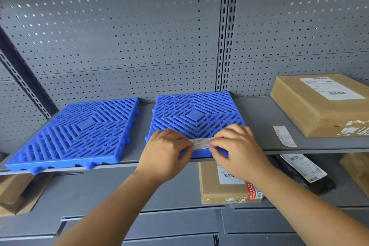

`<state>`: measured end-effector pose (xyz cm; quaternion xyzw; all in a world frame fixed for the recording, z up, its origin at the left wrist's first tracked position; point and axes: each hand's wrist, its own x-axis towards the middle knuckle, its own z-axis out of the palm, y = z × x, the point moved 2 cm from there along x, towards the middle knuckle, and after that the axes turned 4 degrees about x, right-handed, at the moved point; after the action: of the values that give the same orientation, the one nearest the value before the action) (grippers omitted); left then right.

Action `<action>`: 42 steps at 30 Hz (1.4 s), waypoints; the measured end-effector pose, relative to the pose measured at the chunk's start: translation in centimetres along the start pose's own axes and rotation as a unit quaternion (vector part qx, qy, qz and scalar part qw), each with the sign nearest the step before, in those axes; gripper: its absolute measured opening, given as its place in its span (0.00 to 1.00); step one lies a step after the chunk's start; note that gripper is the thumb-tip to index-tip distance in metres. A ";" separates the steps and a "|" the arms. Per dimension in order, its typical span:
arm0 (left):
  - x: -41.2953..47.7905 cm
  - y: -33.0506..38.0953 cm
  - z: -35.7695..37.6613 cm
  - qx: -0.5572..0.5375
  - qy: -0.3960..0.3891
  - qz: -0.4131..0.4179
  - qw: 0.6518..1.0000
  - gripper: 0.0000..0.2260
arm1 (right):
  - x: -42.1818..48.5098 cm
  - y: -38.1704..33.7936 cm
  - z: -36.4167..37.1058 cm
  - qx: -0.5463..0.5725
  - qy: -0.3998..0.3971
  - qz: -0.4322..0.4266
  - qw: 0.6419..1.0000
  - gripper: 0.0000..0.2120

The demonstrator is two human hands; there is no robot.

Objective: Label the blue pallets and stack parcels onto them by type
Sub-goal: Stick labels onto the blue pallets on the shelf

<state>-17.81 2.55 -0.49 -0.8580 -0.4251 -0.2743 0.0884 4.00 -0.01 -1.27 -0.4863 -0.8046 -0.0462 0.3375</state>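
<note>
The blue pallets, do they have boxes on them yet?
No, the left pallet is bare and the right pallet has only a label on it.

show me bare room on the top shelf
Bare shelf lies between the right pallet and the cardboard box, except a loose label. The left pallet's top is free. Crowded: the narrow gap between pallets, and the right pallet's front edge, where left hand and right hand pinch a label strip.
</note>
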 end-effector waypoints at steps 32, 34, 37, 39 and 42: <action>1.6 2.5 0.3 -0.033 -0.017 -0.121 0.992 0.12 | -1.4 7.6 -5.8 -0.022 0.054 0.154 0.986 0.07; 2.2 3.6 0.6 -0.031 -0.014 -0.113 0.993 0.13 | -2.2 8.8 -6.4 -0.022 0.055 0.167 0.984 0.10; 3.3 6.0 1.4 -0.033 -0.008 -0.089 0.995 0.12 | -3.7 10.5 -7.3 -0.014 0.062 0.193 0.979 0.14; 4.2 7.9 2.0 -0.040 -0.008 -0.069 0.997 0.12 | -4.8 11.6 -7.8 -0.007 0.060 0.212 0.975 0.16; 5.5 10.7 3.0 -0.051 -0.019 -0.035 0.998 0.11 | -6.3 13.2 -8.5 0.017 0.023 0.249 0.968 0.19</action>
<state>-5.65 0.81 0.93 -0.8510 -0.4421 -0.2824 0.0265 20.83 -1.27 -1.78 -0.6641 -0.6511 0.0419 0.3650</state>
